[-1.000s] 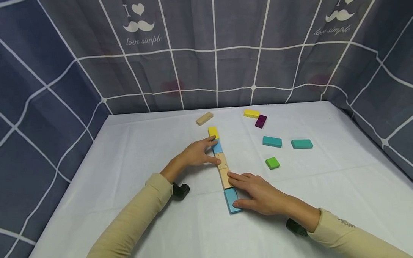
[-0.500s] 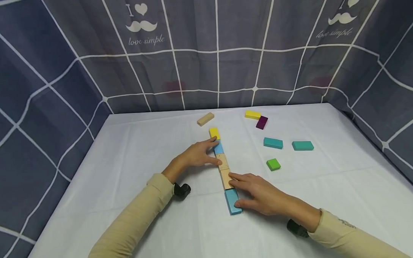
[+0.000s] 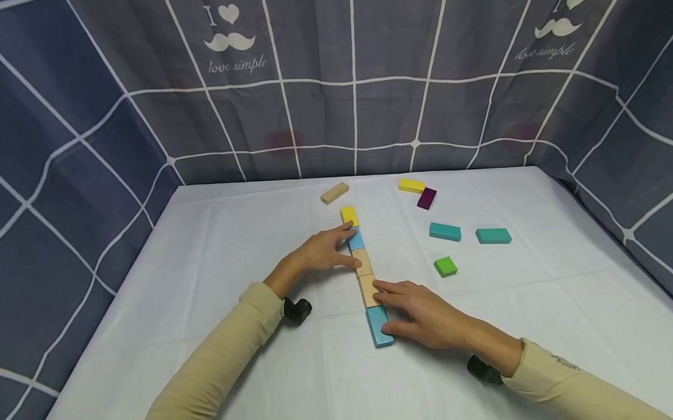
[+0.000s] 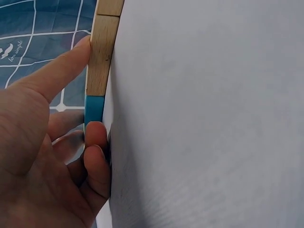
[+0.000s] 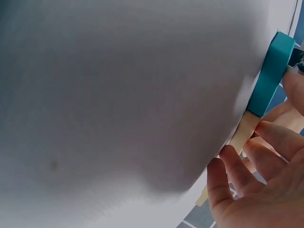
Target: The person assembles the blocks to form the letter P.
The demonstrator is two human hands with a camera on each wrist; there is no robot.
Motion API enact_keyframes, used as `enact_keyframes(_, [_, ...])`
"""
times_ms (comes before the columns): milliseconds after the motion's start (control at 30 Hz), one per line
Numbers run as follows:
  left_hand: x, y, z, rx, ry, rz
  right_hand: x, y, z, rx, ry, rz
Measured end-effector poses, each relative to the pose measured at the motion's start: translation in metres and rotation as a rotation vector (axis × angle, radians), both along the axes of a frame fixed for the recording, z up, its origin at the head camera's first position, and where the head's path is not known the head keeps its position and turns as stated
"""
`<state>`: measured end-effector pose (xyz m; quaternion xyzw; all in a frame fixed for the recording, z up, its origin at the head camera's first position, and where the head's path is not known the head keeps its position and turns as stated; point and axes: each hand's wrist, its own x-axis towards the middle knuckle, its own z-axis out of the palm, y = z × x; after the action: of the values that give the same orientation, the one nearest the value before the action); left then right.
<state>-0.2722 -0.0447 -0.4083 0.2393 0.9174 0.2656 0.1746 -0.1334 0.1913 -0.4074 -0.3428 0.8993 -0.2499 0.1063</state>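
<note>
A row of flat blocks runs away from me in the head view: a yellow block, a light blue block, two wooden blocks and a near blue block. My left hand touches the row from the left, thumb on the farther wooden block and fingertips at the light blue block. From the right, my right hand rests fingertips on the nearer wooden block and its thumb on the near blue block. In the left wrist view, two fingers lie low beside the blue block.
Loose blocks lie on the white cloth: wooden behind the row, yellow and dark purple together at the back right. Two teal blocks and a green block lie right of the row. A grid-patterned curtain borders the table.
Both hands and the row keep their places; the whole head view has shifted very slightly.
</note>
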Motion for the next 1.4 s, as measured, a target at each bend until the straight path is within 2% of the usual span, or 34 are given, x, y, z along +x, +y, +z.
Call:
enact_keyframes(133, [0.000,-0.002,-0.001,0.007,-0.001,0.004,0.000,-0.001,0.000,-0.013,-0.009,-0.010])
enact_keyframes(333, [0.000,-0.003,-0.003,0.019,-0.003,0.002,-0.002,0.000,0.004,-0.098,-0.027,-0.060])
enact_keyframes(433, [0.000,-0.002,-0.003,0.030,-0.009,-0.003,-0.008,0.000,0.010,-0.130,0.004,-0.076])
enact_keyframes(500, [0.001,-0.003,-0.002,0.036,-0.012,-0.004,-0.017,-0.002,0.015,-0.152,0.039,-0.083])
enact_keyframes(600, [0.002,-0.004,0.000,0.047,-0.012,-0.006,-0.039,-0.006,0.025,-0.196,0.098,-0.095])
enact_keyframes(733, [0.003,-0.005,0.000,0.062,0.001,-0.015,-0.080,-0.016,0.038,-0.253,0.162,-0.124])
enact_keyframes(967, [0.008,0.000,-0.003,0.063,0.007,-0.026,-0.162,-0.035,0.045,-0.258,0.151,-0.208])
enact_keyframes(1067, [0.008,0.002,-0.005,0.060,0.009,-0.026,-0.190,-0.043,0.043,-0.214,0.136,-0.230])
enact_keyframes(1167, [0.008,0.003,-0.006,0.059,0.021,-0.018,-0.211,-0.052,0.039,-0.119,0.135,-0.240])
enact_keyframes(1267, [0.007,0.002,-0.006,0.061,0.032,-0.007,-0.226,-0.061,0.034,-0.043,0.137,-0.247])
enact_keyframes(1400, [0.006,-0.002,-0.007,0.070,0.026,0.001,-0.241,-0.072,0.027,-0.024,0.127,-0.273])
